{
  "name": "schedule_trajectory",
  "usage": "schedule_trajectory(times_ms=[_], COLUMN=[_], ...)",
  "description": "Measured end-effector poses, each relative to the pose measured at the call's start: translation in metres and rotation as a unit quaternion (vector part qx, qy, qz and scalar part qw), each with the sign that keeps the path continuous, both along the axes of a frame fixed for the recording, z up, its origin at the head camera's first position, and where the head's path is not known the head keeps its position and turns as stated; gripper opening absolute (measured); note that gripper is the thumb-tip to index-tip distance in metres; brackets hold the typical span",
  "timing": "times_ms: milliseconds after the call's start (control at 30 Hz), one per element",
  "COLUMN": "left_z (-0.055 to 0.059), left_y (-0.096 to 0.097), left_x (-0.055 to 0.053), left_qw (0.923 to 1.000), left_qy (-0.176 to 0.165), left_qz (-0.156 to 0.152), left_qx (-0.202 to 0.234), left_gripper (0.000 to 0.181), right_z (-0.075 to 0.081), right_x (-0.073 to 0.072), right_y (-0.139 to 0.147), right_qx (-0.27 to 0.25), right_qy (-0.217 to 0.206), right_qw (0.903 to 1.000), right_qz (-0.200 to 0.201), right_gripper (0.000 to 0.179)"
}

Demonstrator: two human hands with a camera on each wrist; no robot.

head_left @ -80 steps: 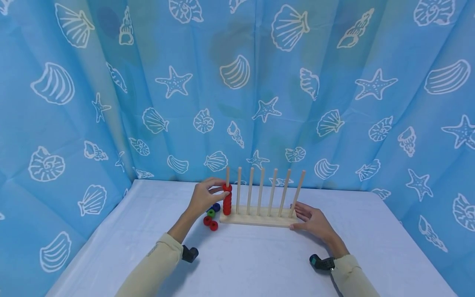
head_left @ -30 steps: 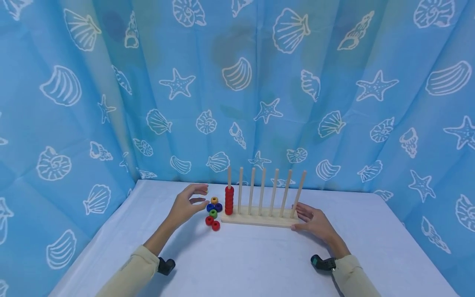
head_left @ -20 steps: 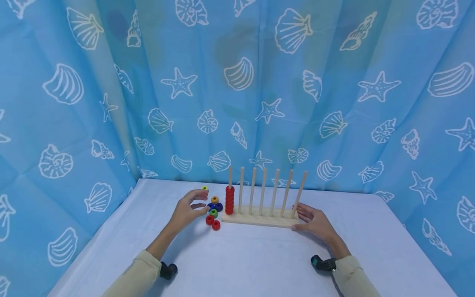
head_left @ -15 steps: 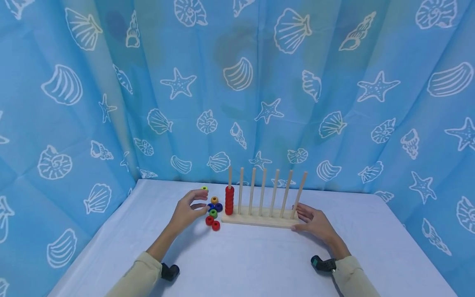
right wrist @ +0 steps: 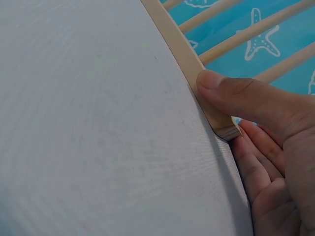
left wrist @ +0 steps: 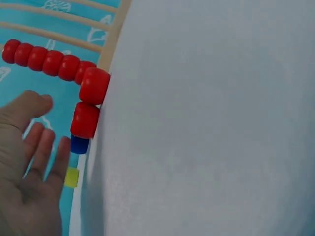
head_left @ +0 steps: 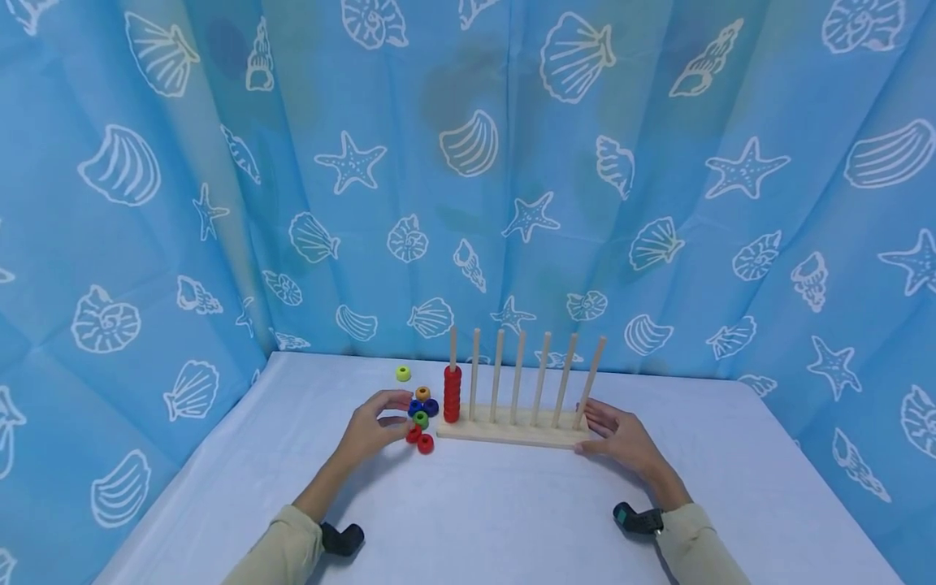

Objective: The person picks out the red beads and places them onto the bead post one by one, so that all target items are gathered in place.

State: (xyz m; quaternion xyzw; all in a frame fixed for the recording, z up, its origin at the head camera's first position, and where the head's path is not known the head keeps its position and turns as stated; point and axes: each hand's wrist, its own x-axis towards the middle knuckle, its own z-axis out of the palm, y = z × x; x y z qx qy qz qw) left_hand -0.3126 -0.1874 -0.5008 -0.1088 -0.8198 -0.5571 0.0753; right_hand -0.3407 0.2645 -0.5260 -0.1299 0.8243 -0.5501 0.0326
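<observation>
A wooden peg rack (head_left: 512, 436) stands on the table, with several upright pegs on its base. Red beads (head_left: 452, 395) are stacked on the leftmost peg. My left hand (head_left: 369, 428) is beside the loose beads, with its thumb and fingers apart and nothing between them. Closest to it are two loose red beads (head_left: 426, 444), a green bead (head_left: 420, 420) and blue beads (head_left: 431, 408). At the rack's right end, my right hand (head_left: 621, 439) grips the base; in the right wrist view the thumb (right wrist: 210, 81) presses its edge and the fingers lie behind.
An orange bead (head_left: 422, 393) lies behind the blue ones, and a yellow-green bead (head_left: 403, 373) lies farther back. The white-covered table (head_left: 497, 520) meets a blue shell-patterned curtain (head_left: 409, 179) at the back and sides.
My left hand has left the red stack on the first peg and moved left to the loose beads, then slightly nearer me, uncovering the yellow-green bead. The right hand keeps its place.
</observation>
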Motion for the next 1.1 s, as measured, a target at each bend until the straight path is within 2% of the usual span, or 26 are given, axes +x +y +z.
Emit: schedule_trajectory(times_ms=[67, 300, 533, 667, 867, 1100], left_z=[-0.003, -0.011, -0.018, -0.020, -0.023, -0.025], left_y=[-0.001, -0.002, -0.003, -0.002, -0.001, -0.002], left_x=[0.001, 0.005, 0.006, 0.007, 0.006, 0.007], left_qw=[0.9999, 0.9950, 0.9947, 0.9924, 0.9903, 0.9903], left_qy=[0.007, 0.060, 0.045, 0.052, 0.054, 0.066], left_qz=[-0.008, -0.015, -0.015, -0.019, -0.007, -0.004], left_qx=[-0.011, -0.078, -0.091, -0.109, -0.128, -0.122], left_gripper=[0.049, 0.043, 0.044, 0.040, 0.035, 0.035], right_z=[0.000, 0.033, 0.031, 0.029, 0.030, 0.029], right_x=[0.001, 0.021, 0.020, 0.020, 0.020, 0.019], right_y=[0.000, -0.012, -0.011, -0.011, -0.011, -0.011], right_qx=[0.000, 0.015, 0.010, 0.006, 0.002, -0.004], right_qy=[0.001, -0.004, -0.004, -0.004, -0.003, -0.008], right_qw=[1.0000, 0.9999, 0.9999, 0.9999, 0.9999, 0.9998], right_qz=[0.002, 0.006, 0.008, 0.011, 0.015, 0.016], right_gripper=[0.096, 0.090, 0.090, 0.089, 0.088, 0.089])
